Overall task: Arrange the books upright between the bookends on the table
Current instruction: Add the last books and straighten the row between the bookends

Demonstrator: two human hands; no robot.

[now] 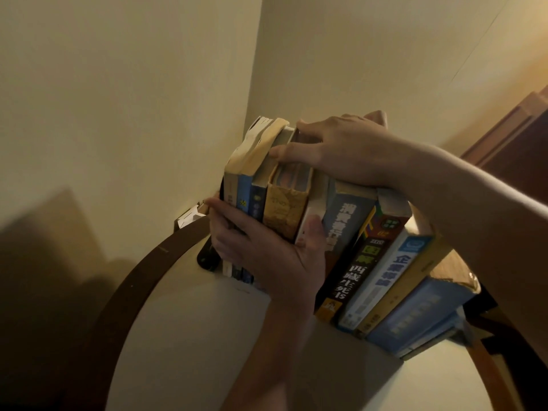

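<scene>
A row of several books [353, 256] stands on a round white table [184, 336], spines facing me. The left books stand nearly upright; the right ones lean over to the right. My left hand [267, 256] grips the leftmost group of books across their spines, fingers round the left side and thumb on a white spine. My right hand [335, 149] rests on top of the row, fingers curled over the top edges of the yellowed books [284, 203]. A black bookend [206, 258] shows at the row's left end, partly hidden by my left hand. The right bookend is hidden.
The table has a dark brown wooden rim [133, 286] and stands in a corner of cream walls [133, 99]. A small white object [188, 219] lies behind the rim by the wall. Dark wooden furniture [516, 137] stands at the right.
</scene>
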